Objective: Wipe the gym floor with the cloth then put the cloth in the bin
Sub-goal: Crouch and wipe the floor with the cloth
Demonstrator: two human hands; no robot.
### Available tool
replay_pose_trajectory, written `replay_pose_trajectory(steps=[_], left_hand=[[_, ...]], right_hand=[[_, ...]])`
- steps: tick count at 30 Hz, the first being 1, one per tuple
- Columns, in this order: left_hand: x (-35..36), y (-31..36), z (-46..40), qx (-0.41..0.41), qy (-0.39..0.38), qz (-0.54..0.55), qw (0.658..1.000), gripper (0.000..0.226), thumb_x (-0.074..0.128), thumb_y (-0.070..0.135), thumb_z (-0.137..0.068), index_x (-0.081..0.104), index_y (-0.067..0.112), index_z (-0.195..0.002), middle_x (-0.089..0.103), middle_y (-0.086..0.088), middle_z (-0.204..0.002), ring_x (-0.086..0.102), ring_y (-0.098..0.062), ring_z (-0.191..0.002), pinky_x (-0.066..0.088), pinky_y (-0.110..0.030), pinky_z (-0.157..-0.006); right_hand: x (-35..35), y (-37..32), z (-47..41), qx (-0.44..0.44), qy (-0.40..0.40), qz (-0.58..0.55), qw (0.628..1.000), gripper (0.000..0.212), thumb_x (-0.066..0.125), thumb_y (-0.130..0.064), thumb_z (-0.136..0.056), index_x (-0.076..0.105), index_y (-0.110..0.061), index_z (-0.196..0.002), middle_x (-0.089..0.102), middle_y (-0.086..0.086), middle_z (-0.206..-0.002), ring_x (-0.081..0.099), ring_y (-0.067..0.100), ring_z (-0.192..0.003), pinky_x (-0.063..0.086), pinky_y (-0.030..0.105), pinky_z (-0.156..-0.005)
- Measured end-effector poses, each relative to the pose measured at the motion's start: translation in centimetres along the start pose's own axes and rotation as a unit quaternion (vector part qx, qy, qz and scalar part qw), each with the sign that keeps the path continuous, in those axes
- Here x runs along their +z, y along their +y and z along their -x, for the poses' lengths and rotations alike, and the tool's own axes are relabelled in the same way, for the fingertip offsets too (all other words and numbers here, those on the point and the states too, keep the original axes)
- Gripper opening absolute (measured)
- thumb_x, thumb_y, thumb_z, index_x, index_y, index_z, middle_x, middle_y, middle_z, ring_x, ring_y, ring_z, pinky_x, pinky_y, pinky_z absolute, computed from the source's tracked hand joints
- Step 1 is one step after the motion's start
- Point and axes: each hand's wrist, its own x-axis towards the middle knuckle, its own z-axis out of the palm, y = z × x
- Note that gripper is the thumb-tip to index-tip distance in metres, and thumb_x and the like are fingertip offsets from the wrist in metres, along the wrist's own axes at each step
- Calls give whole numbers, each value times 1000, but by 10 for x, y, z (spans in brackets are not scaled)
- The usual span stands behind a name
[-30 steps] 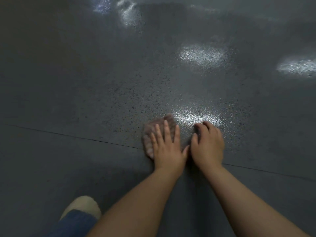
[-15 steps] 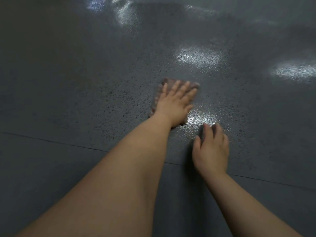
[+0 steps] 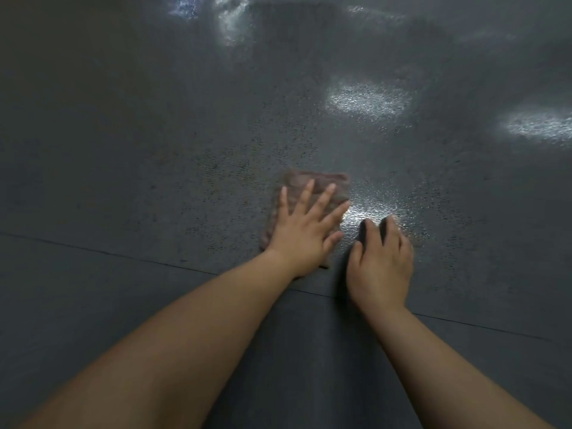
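Note:
A folded brownish cloth (image 3: 312,183) lies flat on the dark speckled gym floor (image 3: 161,144), near the middle of the view. My left hand (image 3: 305,230) presses on it with spread, straight fingers and covers most of it. Just to the right, my right hand (image 3: 382,261) rests on the bare floor with its fingers bent down at the tips, holding nothing. No bin is in view.
A thin seam (image 3: 123,253) crosses the floor from left to right under both wrists. Bright light reflections (image 3: 368,99) shine on the floor beyond the hands and at the right edge.
My left hand pushed the cloth away from me, then drew it back toward the seam and beside my right hand. My right hand stayed in place.

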Motion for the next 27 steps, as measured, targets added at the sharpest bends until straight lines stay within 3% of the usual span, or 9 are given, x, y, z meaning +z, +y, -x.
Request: replay_pose_trajectory(steps=[2,4,8,13,16,19,22,24,27], left_hand=[[-6,-19,-9,34,1,-15,999,55,17,53,-99,-4,42,-148,-14,6,-158,-16,-24,-145,-13,-61,-108],[-9,-46,-13,-8,4,0,1000,55,19,52,-99,-5,42,-148,-13,8,-158,-15,-22,-145,-12,-60,-109],[-4,-118,5,-203,18,91,975,55,20,50,-100,-4,41,-149,-15,10,-158,-14,-20,-146,-10,-63,-109],[22,-156,66,-444,33,158,881,58,18,52,-98,-4,38,-150,-14,6,-159,-15,-24,-145,-3,-68,-108],[28,-123,74,-409,38,127,903,61,22,50,-99,-4,34,-151,-14,3,-159,-13,-26,-146,-7,-64,-110],[26,-122,67,-256,37,74,963,59,24,49,-99,-3,36,-150,-14,6,-159,-13,-23,-146,-12,-59,-110],[18,-161,59,-155,11,26,987,59,23,54,-97,-1,41,-149,-12,9,-159,-14,-21,-146,-9,-61,-109],[14,-185,55,-173,0,38,984,59,22,56,-97,-2,42,-149,-13,10,-158,-15,-21,-145,-8,-63,-109],[15,-222,65,-313,11,113,943,59,21,56,-97,-3,41,-149,-15,10,-158,-15,-22,-145,-7,-63,-109]], right_hand=[[1,-10,4,-12,0,11,1000,46,48,-22,-82,60,-7,-123,47,27,-136,46,47,-119,36,57,-102],[3,-22,7,-34,-21,29,999,49,47,-26,-80,60,-7,-123,47,28,-136,46,48,-118,34,58,-101],[3,-53,9,-117,-102,66,986,46,40,-29,-96,43,-17,-140,24,19,-153,25,40,-137,16,49,-114],[12,-92,13,-141,-140,38,979,51,36,-31,-98,29,-22,-147,8,12,-158,11,33,-142,7,44,-117],[21,-110,18,-132,-141,24,981,48,37,-29,-98,33,-21,-146,14,14,-157,15,33,-141,9,44,-117],[28,-123,23,-132,-116,1,984,45,44,-25,-96,43,-16,-140,25,18,-153,24,37,-137,16,47,-115],[33,-137,29,-161,-148,27,975,48,41,-31,-97,36,-20,-144,17,15,-156,18,36,-140,11,46,-115],[35,-142,32,-174,-177,58,967,53,36,-38,-98,24,-27,-148,5,10,-159,8,33,-144,4,45,-116],[39,-145,35,-185,-208,103,955,58,30,-47,-98,9,-32,-151,-8,8,-159,-3,32,-145,0,48,-116]])
